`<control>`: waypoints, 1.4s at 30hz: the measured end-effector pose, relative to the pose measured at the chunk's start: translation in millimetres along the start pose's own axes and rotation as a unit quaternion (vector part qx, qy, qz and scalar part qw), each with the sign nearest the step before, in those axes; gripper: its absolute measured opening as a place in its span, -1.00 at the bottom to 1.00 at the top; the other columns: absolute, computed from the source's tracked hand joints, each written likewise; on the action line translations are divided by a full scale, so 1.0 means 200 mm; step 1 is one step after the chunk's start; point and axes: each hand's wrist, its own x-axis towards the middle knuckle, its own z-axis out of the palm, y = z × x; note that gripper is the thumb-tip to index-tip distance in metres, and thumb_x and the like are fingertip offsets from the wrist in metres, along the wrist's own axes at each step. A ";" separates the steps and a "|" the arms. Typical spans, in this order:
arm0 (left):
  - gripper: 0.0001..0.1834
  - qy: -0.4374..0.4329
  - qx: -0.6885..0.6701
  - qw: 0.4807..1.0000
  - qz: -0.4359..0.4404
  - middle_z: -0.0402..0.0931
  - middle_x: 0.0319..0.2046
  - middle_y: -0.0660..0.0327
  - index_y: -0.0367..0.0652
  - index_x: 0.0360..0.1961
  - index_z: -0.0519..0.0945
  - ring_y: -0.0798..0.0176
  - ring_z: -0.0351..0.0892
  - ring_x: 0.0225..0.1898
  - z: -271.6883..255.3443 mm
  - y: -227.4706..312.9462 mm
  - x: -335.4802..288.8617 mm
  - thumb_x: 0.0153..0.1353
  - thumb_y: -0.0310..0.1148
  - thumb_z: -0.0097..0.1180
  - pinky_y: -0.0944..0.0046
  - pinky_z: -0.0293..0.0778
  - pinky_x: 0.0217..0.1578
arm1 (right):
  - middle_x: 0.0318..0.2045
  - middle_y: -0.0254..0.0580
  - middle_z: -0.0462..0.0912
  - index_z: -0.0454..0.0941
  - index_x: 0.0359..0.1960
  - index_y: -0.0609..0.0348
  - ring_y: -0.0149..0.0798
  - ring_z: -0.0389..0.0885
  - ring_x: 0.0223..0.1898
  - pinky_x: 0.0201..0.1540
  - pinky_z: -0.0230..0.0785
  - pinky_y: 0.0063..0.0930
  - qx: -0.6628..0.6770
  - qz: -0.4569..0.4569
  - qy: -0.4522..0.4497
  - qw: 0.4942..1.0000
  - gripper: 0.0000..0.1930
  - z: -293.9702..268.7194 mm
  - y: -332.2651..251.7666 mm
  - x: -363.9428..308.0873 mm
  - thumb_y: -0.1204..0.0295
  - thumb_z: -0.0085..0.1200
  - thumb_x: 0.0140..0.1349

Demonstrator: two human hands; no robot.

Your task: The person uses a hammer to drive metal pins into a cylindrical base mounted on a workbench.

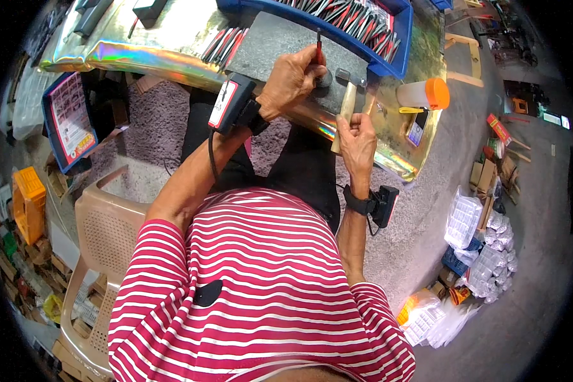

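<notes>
My left hand (293, 79) is closed around a slim red and black tool (319, 49), which stands upright over a dark grey slab (267, 44). What its lower end touches is hidden by my fingers. In my right hand (358, 141) is a hammer (348, 100), gripped by its pale wooden handle. Its small metal head is over the slab's right part, a short way right of my left hand. A loose bunch of similar red, black and grey tools (226, 46) lies at the slab's left edge.
Behind the slab a blue bin (398, 63) holds many slim tools. To the right stand an orange-lidded jar (426, 94) and a phone (417, 130) near the table edge. A plastic chair (111, 223) is at my left; bagged goods (490, 261) lie on the floor at right.
</notes>
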 end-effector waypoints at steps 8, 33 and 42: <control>-0.92 0.004 -0.024 1.000 0.008 0.39 -0.66 0.27 -0.21 -0.43 0.37 0.46 0.38 -0.66 0.01 -0.03 -0.01 0.07 -0.47 0.00 0.45 0.34 -0.66 | -0.69 -0.11 0.48 0.35 -0.45 0.30 -0.29 0.49 -0.63 -0.55 0.31 -0.43 0.019 0.001 -0.001 1.000 -0.75 0.00 0.02 0.00 0.33 0.04 0.02; -0.71 -0.062 0.137 0.973 0.176 0.37 -0.59 0.08 -0.22 -0.44 0.28 0.03 0.46 -0.51 0.00 -0.01 0.01 -0.27 -0.71 -0.03 0.26 0.37 -0.54 | -0.63 -0.23 0.45 0.37 -0.50 0.32 -0.48 0.37 -0.68 -0.65 0.24 -0.64 0.289 0.090 -0.146 0.942 -0.82 -0.07 -0.01 0.03 0.42 0.01 0.04; -0.79 -0.064 0.118 0.969 0.206 0.35 -0.58 0.09 -0.21 -0.47 0.28 0.00 0.44 -0.48 0.02 -0.03 0.01 -0.17 -0.65 -0.02 0.21 0.35 -0.56 | -0.67 -0.28 0.38 0.33 -0.44 0.31 -0.57 0.23 -0.76 -0.80 0.10 -0.74 0.405 0.179 -0.140 0.885 -0.85 -0.13 -0.12 -0.01 0.44 -0.08 0.10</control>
